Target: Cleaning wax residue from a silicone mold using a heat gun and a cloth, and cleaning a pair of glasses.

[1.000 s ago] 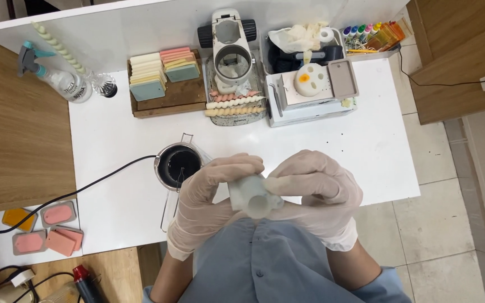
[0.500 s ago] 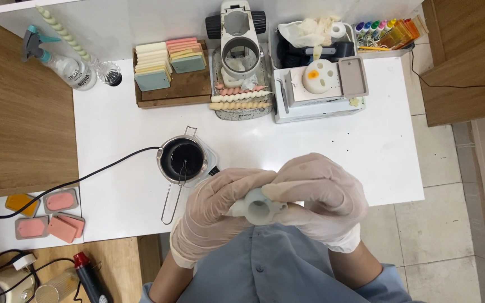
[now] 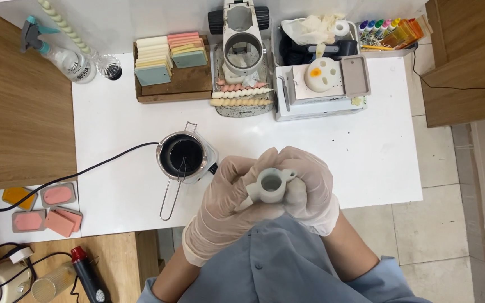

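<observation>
Both gloved hands meet just above the near edge of the counter (image 3: 366, 168) and share one thing: a small pale mould (image 3: 270, 186), roughly a stubby cylinder with a round opening. The left hand (image 3: 225, 207) wraps it from the left and below, fingers closed around its side; the right hand (image 3: 309, 188) cups it from the right and behind, fingers likewise curled shut on it, so the mould sits clamped between the two palms with neither hand nearer than the other. Its axis points up toward the camera, the open mouth facing upward and fully visible between the fingertips; a small lug juts from its rim toward the right fingers. Just left of the left fingers, apart from them, stands a metal pot (image 3: 182, 155) with dark contents on a small heater, its wire handle running back toward the counter edge. Well beyond the fingers, at the far side, lie twisted candles (image 3: 241, 95) on a tray, a stack of pastel slabs (image 3: 170, 53), and a white tray with a round white mould (image 3: 322, 74). A spray bottle (image 3: 63, 53) stands far left.
</observation>
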